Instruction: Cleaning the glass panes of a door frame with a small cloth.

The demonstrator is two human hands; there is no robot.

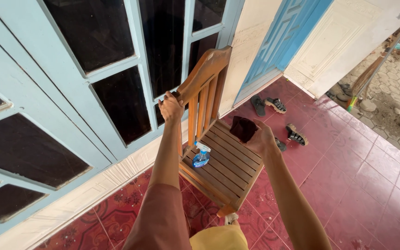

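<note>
While the left hand (171,107) grips the wooden chair (218,157) by its backrest end, the right hand (261,139) holds a dark cloth (243,128) bunched in its fingers, the spray bottle (201,156) lying just below-left of them on the slatted seat.

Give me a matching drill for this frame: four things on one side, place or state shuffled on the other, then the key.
Things
1. spray bottle
2. dark cloth
3. left hand
4. sandals

Places
A. gripping the top of the wooden chair back
B. on the red tiled floor by the blue door
C. lying on the slatted seat
D. held in the right hand above the seat

Pairs: 1-C, 2-D, 3-A, 4-B
</note>
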